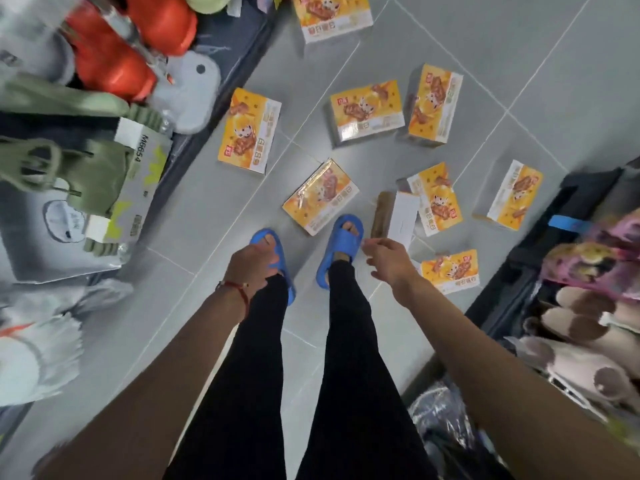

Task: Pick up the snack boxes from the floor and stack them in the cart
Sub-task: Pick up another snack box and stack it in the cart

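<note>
Several yellow-orange snack boxes lie scattered on the grey tiled floor (519, 46). One box (320, 197) lies just ahead of my feet, another (452, 270) sits by my right wrist, and a box (398, 214) stands on its side showing a white face. More boxes lie at the left (248, 130), the middle (367, 110) and the right (515, 194). My left hand (252, 263) hangs above my left foot, fingers loosely curled, holding nothing. My right hand (388, 259) reaches down near the white-faced box, empty. No cart is in view.
A low shelf edge (194, 133) runs along the left with slippers, red items and grey boxes. A dark shelf (540, 244) with plush slippers stands at the right. My feet wear blue slides (341, 251) in the aisle between them.
</note>
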The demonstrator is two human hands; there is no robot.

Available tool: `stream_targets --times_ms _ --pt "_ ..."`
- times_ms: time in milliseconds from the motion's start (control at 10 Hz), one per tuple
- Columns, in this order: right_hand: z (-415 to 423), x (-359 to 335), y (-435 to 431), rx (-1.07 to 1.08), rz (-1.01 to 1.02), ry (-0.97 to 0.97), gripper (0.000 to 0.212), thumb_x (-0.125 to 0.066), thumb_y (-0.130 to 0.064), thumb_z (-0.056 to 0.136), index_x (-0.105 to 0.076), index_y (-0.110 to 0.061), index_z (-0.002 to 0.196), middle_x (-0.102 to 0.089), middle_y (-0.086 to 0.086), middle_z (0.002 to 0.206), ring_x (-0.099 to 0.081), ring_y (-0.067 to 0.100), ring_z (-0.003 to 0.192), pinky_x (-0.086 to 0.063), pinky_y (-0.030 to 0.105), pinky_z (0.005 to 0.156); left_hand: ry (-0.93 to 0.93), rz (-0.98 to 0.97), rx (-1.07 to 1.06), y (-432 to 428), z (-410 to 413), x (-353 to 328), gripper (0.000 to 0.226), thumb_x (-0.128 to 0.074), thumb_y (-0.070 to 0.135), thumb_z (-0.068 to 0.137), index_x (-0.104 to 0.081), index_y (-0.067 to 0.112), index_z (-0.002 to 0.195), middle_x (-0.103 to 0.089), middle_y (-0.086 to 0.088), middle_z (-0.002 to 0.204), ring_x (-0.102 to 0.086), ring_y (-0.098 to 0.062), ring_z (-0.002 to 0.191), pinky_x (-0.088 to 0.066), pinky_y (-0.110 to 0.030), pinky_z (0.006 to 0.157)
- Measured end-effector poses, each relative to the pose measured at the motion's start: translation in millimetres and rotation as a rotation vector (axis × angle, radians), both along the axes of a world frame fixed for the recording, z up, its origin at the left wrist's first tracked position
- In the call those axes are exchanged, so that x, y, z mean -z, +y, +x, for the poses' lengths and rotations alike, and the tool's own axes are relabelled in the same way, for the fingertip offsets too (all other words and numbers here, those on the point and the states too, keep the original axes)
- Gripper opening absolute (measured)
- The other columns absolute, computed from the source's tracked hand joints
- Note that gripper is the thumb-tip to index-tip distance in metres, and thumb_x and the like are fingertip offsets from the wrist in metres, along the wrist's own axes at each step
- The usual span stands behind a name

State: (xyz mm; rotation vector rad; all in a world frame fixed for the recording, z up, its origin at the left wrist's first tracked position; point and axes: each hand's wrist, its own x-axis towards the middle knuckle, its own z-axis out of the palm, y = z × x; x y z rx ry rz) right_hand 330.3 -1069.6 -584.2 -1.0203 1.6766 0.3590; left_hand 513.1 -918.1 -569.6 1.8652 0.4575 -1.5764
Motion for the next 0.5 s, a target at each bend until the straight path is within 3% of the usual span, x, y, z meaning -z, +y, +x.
stream_targets --times_ms 100,200,300,400,500 --pt "1 43 -21 -0.154 0.056 0.055 0.03 -0.055 -0.016 0.098 -0.064 0.008 0.115 -0.059 0.011 0.097 -0.053 0.026 0.089 -0.053 0.051 0.09 0.003 0.057 -0.047 -3 -2 41 0.039 -0.048 0.018 0.107 -0.052 0.001 0.141 -0.061 -0.016 0.128 -0.057 -0.024 0.108 -0.045 -0.034 0.089" --pt "5 87 -44 -0.274 0.098 0.071 0.022 -0.057 -0.016 0.1 -0.069 0.0 0.109 -0.06 0.007 0.088 -0.053 0.024 0.083 -0.044 0.037 0.076 0.018 0.107 -0.082 -13 -3 82 0.036 -0.046 0.016 0.108 -0.051 0.0 0.14 -0.056 -0.013 0.119 -0.059 -0.018 0.084 -0.053 -0.021 0.059" --pt "7 140 -75 -0.45 0.113 0.114 0.03 -0.059 -0.026 0.103 -0.068 0.003 0.106 -0.06 0.002 0.08 -0.054 0.024 0.072 -0.045 0.038 0.07 0.008 0.115 -0.135 -15 -5 136 0.023 -0.049 0.019 0.107 -0.056 0.011 0.127 -0.059 -0.011 0.116 -0.058 -0.011 0.076 -0.051 -0.025 0.066" --pt "20 183 -105 -0.662 0.111 0.111 0.022 -0.053 -0.019 0.105 -0.066 -0.001 0.106 -0.061 0.018 0.098 -0.061 0.028 0.078 -0.052 0.035 0.073 0.035 0.135 -0.16 -24 -6 180 0.018 -0.047 0.011 0.106 -0.058 0.012 0.121 -0.061 -0.008 0.109 -0.062 -0.015 0.084 -0.053 -0.021 0.061" --pt "35 227 -129 -0.727 0.04 0.178 0.03 -0.046 -0.009 0.105 -0.066 -0.001 0.126 -0.065 0.02 0.125 -0.064 0.038 0.117 -0.051 0.036 0.091 0.057 0.18 -0.264 -38 -4 226 0.013 -0.051 0.02 0.103 -0.06 0.017 0.112 -0.062 -0.004 0.112 -0.062 -0.014 0.084 -0.05 -0.029 0.076"
